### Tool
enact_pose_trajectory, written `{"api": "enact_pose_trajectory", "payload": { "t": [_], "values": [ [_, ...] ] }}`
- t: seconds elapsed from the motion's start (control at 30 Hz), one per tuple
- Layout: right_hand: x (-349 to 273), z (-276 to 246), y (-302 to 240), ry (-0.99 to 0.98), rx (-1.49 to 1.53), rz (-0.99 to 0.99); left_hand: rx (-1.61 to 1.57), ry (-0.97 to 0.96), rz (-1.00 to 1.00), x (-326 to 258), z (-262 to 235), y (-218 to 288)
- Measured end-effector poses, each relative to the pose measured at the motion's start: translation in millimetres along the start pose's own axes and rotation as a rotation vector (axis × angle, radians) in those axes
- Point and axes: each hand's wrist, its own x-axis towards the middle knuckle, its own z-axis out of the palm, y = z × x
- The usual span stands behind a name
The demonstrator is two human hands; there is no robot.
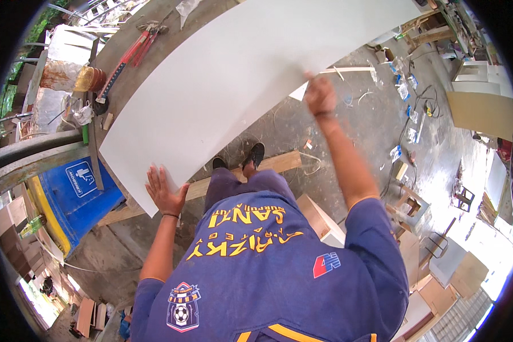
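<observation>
White panel (211, 85) carries left hand (166, 192), spread at edge; right hand (321, 97) curled, grip unclear.

Grey floor (370, 128) (rather littered), white glare (430, 165) at right

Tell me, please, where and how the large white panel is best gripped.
The white panel is probably best taken by its long near edge, from where the person stands, with a wide grip: it is broad and flat, and that edge faces them.
</observation>
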Motion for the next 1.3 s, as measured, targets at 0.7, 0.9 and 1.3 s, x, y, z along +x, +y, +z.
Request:
{"api": "enact_pose_trajectory", "payload": {
  "t": [0.7, 0.9, 1.3],
  "values": [
    [-71, -8, -186, -0.451, 0.301, -0.045, 0.022, -0.010, -0.016, -2, -5, 3],
    [0, -14, -35, -0.101, -0.043, 0.001, 0.022, 0.007, -0.018, 1, -2, 4],
    [13, -15, -38, -0.269, -0.183, 0.099, 0.032, 0.007, -0.007, -3, -1, 2]
  ]
}}
